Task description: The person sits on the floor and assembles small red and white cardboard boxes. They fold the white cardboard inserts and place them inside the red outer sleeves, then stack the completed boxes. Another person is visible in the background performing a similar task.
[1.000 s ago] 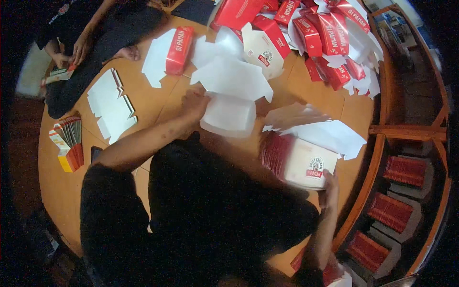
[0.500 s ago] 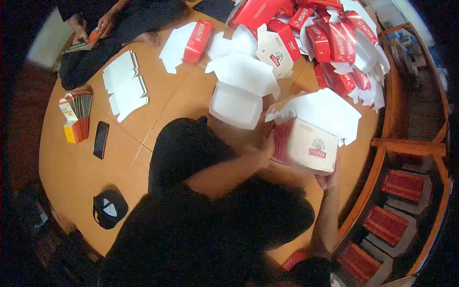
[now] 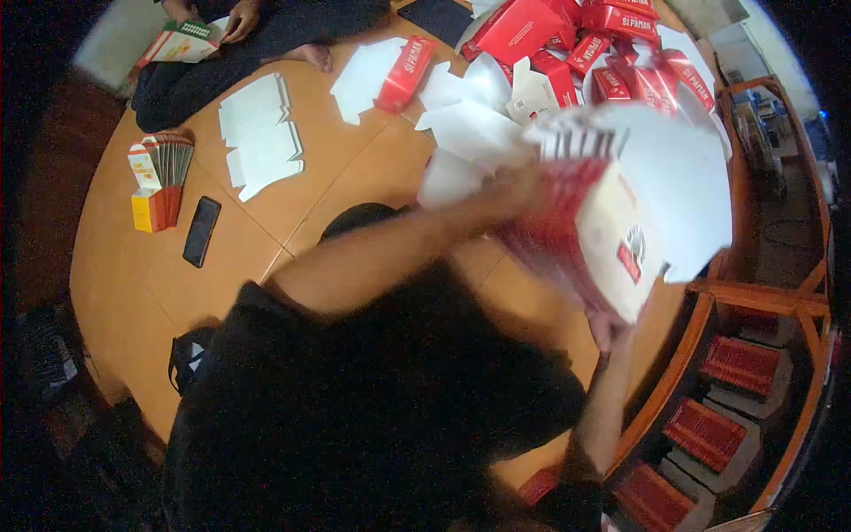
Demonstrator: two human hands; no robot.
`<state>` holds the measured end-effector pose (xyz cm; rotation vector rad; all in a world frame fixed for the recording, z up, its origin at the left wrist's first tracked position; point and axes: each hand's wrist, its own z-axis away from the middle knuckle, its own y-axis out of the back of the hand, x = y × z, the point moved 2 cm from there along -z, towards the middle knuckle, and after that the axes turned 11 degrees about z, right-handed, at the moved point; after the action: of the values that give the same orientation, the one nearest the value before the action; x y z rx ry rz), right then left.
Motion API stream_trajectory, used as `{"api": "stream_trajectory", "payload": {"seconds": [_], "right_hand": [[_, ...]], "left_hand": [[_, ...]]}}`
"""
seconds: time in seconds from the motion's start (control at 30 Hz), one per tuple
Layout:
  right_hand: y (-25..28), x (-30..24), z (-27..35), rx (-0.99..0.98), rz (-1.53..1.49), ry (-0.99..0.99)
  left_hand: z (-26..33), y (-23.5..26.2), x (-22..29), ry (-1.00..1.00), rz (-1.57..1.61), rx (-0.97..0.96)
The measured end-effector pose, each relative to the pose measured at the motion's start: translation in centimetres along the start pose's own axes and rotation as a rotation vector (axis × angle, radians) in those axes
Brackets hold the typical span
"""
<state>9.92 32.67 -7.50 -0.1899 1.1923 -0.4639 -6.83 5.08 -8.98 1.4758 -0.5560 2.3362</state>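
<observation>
A stack of nested cardboard food boxes (image 3: 625, 235), red-sided with a cream front and white lids folded open, is tilted in front of me, blurred by motion. My right hand (image 3: 610, 332) grips its lower corner from below. At the stack's upper left side, my left hand (image 3: 519, 191) is closed against the red edges; its fingers are smeared. Just behind my left hand lies a single open white box (image 3: 448, 173), partly hidden by my forearm.
Red boxes (image 3: 523, 31) pile up at the back right. Flat white cartons (image 3: 261, 133), a fanned stack of orange-yellow cartons (image 3: 160, 182), a phone (image 3: 202, 232) and a black cap (image 3: 186, 359) lie leftward. A wooden rack (image 3: 753, 301) holds red stacks (image 3: 743, 365). Another person's hands (image 3: 239, 19) hold a carton.
The box stack has tilted, its lids swinging to the right. My left forearm has risen and reaches farther across. The whole view has shifted a little; the other person's carton has turned.
</observation>
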Motion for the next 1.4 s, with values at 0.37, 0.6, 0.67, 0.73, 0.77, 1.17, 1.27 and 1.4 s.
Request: {"api": "stream_trajectory", "payload": {"seconds": [0.37,0.6,0.67,0.73,0.77,1.17,1.27,1.4], "right_hand": [[-10.1,3.9,-10.3,-0.550,-0.257,-0.050],[-8.0,5.2,-8.0,-0.032,-0.035,0.008],[-7.2,4.8,-7.3,-0.030,-0.054,-0.006],[-4.9,4.2,-6.4,-0.069,-0.087,-0.007],[-2.4,4.6,-7.1,-0.150,-0.117,-0.022],[2.2,2.4,-6.8,0.009,0.010,0.068],[2.6,1.6,-6.7,0.066,0.000,0.040],[3.5,2.6,-6.9,0.102,-0.058,0.062]], "left_hand": [[0.4,11.3,1.2,0.077,0.412,0.071],[-4.6,10.2,-5.3,0.001,-0.246,0.128],[-5.6,9.8,-5.7,0.047,-0.429,0.001],[-4.5,8.7,-3.5,0.148,-0.387,-0.199],[-2.8,8.1,-2.7,0.223,-0.299,-0.222],[-4.0,4.4,-3.3,-0.109,-0.434,-0.337],[-3.5,3.8,-1.8,-0.134,-0.904,-0.361],[-5.6,4.3,-6.8,-0.255,-0.725,-0.543]]}}
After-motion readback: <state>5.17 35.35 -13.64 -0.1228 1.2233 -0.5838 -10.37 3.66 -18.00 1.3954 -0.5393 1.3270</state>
